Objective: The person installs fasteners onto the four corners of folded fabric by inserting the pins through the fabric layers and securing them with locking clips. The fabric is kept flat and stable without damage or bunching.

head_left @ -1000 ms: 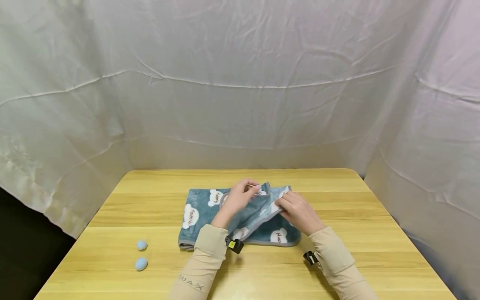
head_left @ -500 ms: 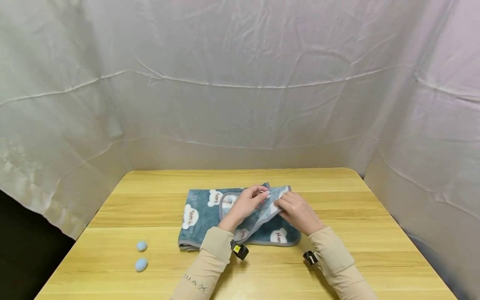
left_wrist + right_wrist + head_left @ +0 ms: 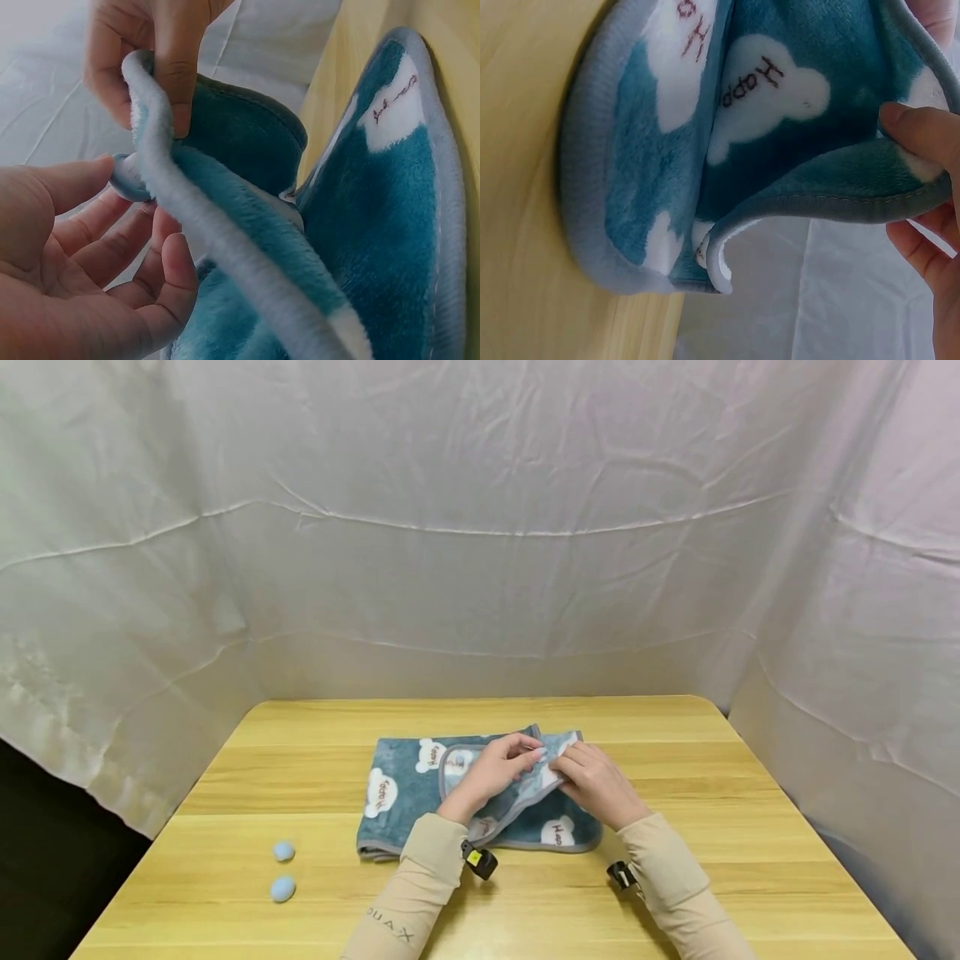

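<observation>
A folded plush towel (image 3: pixel 420 797), teal with white bear shapes, "Happy" lettering and grey binding, lies mid-table with its right part lifted. My right hand (image 3: pixel 600 785) pinches a raised edge between thumb and fingers; in the right wrist view the thumb (image 3: pixel 919 131) presses on the plush side. My left hand (image 3: pixel 498 768) is close to its left. The left wrist view shows left thumb and fingertips pinching a small rounded pale-blue thing (image 3: pixel 129 180) right at the bound edge (image 3: pixel 217 232); I cannot tell if it is separate from the towel.
Two small pale-blue balls (image 3: pixel 282 888) sit on the wooden table (image 3: pixel 187 902) to the left of the towel. Light grey cloth curtains (image 3: pixel 480 593) hang behind the table and along both sides.
My left hand has moved to the right and slightly down, nearer the right hand, uncovering the towel's rounded grey-bound flap. The right hand and the balls stay in place.
</observation>
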`<state>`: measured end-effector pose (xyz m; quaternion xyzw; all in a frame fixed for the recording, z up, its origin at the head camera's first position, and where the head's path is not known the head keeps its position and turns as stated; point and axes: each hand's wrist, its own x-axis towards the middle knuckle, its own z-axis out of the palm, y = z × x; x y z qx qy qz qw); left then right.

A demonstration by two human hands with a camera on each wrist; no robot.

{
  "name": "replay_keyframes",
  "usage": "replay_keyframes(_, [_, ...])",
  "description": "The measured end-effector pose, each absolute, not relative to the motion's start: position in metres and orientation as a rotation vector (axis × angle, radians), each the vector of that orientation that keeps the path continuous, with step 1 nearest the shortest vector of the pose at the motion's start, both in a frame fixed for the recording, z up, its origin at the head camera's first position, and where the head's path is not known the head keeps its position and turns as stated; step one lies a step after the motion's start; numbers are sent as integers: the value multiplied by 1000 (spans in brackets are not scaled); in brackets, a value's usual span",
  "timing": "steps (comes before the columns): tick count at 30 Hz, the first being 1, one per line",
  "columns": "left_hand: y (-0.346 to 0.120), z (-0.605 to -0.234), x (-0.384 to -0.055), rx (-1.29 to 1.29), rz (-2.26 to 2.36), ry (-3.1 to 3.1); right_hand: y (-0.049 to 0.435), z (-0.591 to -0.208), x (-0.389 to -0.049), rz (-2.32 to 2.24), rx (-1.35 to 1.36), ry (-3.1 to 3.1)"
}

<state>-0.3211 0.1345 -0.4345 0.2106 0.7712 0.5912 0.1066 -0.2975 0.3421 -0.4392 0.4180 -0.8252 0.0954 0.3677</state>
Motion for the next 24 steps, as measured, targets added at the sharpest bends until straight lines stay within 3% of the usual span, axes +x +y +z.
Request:
replay_keyframes(12, [133, -433, -318, 660, 1672, 2286, 341, -440, -297, 246, 1085, -2113])
replay_keyframes(24, [119, -409, -312, 683, 1465, 2515, 343, -436, -297, 252, 1084, -2113])
